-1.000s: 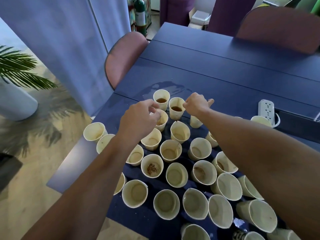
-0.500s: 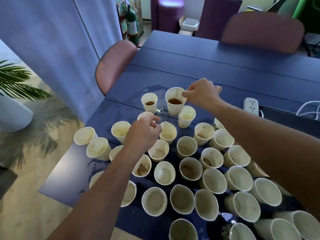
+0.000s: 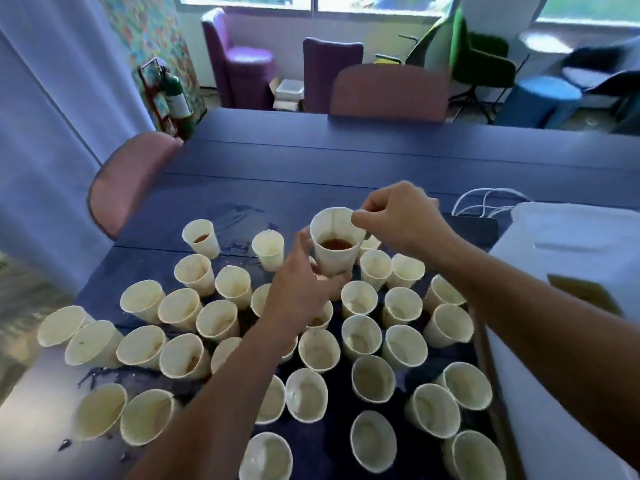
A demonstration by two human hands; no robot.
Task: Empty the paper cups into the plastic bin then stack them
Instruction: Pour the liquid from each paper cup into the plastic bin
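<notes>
Hiding its base, left hand (image 3: 304, 289) grips paper cup (image 3: 334, 242).

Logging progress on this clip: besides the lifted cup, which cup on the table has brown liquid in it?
The far-left cup at the back edge of the group, beside the wet patch; brown liquid shows inside.

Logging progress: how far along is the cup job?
Done: most cream paper cups on the dark blue table look drained. None visibly stacked. In hand: right hand pinches the rim of a cup of brown liquid; left hand holds its base. Left: another cup with liquid, then stacking.
</notes>
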